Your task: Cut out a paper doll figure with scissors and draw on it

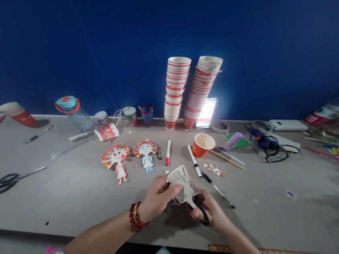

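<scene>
Between finger and thumb, my left hand [161, 196] grips a piece of white paper [176, 180] with dark outlines drawn on it. Black-handled scissors [201, 212] are in my right hand [208, 209], their blades up against the paper. Part of the blades is hidden by the paper and fingers. Just beyond my hands lie two paper figures on the table, a red-outlined one [119, 162] and a blue-outlined one [146, 155]. A red marker [168, 152], a black marker [194, 160] and a pen [218, 189] lie near the paper.
Two tall stacks of paper cups, one left [178, 91] and one right [203, 87], stand against the blue wall. An orange cup [202, 145] sits before them. Other scissors [19, 179] and a bottle [75, 114] are at left. Cables [270, 144] lie at right.
</scene>
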`<move>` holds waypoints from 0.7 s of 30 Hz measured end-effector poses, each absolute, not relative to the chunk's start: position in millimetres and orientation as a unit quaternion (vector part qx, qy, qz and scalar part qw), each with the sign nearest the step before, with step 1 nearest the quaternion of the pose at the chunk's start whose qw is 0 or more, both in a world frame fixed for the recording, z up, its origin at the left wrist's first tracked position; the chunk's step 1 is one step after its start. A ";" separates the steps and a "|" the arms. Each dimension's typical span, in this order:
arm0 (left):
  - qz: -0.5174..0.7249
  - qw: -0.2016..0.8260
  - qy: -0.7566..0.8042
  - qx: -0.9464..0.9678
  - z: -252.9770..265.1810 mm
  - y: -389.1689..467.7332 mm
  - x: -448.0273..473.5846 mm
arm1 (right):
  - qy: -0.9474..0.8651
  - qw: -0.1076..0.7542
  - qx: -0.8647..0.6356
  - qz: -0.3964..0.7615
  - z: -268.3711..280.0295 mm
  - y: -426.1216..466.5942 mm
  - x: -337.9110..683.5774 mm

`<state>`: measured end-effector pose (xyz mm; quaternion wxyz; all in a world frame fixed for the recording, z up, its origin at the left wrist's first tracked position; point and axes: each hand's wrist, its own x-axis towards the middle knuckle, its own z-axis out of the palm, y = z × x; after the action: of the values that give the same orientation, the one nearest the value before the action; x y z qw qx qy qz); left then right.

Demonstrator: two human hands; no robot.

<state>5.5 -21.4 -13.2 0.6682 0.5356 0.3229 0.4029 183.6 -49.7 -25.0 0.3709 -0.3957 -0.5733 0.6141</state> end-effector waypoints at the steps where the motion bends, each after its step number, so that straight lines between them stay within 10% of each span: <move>1: 0.404 0.666 0.321 0.539 -13.2 -21.4 5.5 | -0.574 0.373 -0.393 0.614 -24.8 -49.7 183.7; 21: 0.423 0.754 0.310 0.396 -15.6 -19.3 9.9 | -0.565 0.376 -0.387 0.625 -36.7 -52.1 181.7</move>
<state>9.9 -19.3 -15.6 0.7536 0.3959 0.3100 0.4233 181.7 -52.1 -36.7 0.3760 -0.3866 -0.5648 0.6246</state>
